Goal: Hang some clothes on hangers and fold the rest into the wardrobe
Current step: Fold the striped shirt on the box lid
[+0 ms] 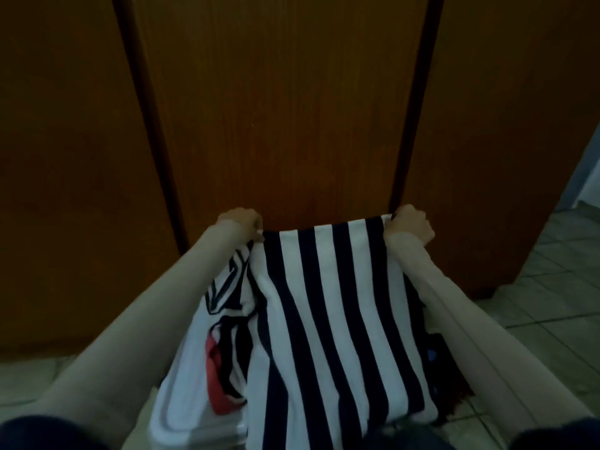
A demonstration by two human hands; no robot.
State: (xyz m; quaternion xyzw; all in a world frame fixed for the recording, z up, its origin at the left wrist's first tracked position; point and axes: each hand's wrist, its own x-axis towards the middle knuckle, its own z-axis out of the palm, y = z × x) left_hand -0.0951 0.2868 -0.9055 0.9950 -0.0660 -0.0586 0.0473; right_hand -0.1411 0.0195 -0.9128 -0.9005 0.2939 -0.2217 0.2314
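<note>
I hold a navy-and-white striped garment stretched out in front of me, its far edge level between my fists. My left hand grips the far left corner, fingers curled round the cloth. My right hand grips the far right corner the same way. Under its left side lies a white garment with a navy and red print. Right behind my hands stand the brown wooden wardrobe doors, all closed.
A tiled floor shows at the right and at the lower left. Something dark with a blue spot lies under the right edge of the striped garment. The room is dim.
</note>
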